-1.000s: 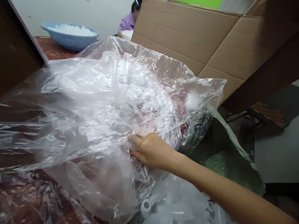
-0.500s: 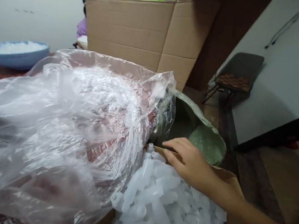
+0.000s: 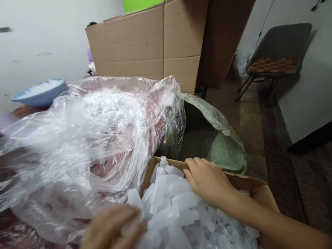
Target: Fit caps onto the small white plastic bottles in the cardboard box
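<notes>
Small translucent white plastic bottles (image 3: 186, 201) lie heaped in an open cardboard box (image 3: 267, 196) at the lower right. My right hand (image 3: 206, 177) grips the far rim of that box, its fingers bent over the edge. At the bottom centre my left hand (image 3: 113, 232) is smeared by motion, over the near left side of the bottles. Something whitish shows by its fingers, but I cannot tell whether it is held. Left of the box spreads a large crumpled clear plastic bag (image 3: 91, 130).
A green sack (image 3: 227, 149) gapes open behind the box. Upright cardboard (image 3: 128, 43) stands at the back. On the left a blue basin (image 3: 40, 96) holds white contents. A grey chair (image 3: 281, 50) is at the far right, and a person is mostly hidden behind the cardboard.
My right hand has come down onto the box's far rim. My left hand has entered at the bottom. The view has turned right and tilted.
</notes>
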`<state>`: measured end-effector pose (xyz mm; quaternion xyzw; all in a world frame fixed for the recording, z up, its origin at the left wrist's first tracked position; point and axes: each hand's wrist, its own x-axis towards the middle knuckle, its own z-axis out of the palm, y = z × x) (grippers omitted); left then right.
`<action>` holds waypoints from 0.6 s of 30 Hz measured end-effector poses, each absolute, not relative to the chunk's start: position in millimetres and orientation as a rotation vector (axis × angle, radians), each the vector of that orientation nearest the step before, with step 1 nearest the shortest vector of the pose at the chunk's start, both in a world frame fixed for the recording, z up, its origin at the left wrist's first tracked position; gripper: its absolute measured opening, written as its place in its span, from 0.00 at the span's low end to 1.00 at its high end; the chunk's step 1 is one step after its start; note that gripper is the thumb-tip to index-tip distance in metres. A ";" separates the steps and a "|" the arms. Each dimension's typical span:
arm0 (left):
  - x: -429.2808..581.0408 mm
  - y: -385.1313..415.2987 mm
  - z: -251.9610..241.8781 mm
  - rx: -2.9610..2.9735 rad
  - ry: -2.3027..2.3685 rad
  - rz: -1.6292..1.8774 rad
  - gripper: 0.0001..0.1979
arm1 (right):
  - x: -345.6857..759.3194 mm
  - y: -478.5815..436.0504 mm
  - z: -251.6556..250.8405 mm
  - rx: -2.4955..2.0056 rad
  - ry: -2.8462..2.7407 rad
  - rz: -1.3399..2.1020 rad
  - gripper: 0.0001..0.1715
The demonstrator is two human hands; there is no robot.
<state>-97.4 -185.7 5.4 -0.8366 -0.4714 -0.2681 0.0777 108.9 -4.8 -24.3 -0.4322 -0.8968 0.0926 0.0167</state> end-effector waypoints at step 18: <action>-164.1 -149.6 8.6 -2.010 -2.145 0.443 0.19 | 137.5 -22.5 -32.9 -1.088 -2.560 0.199 0.09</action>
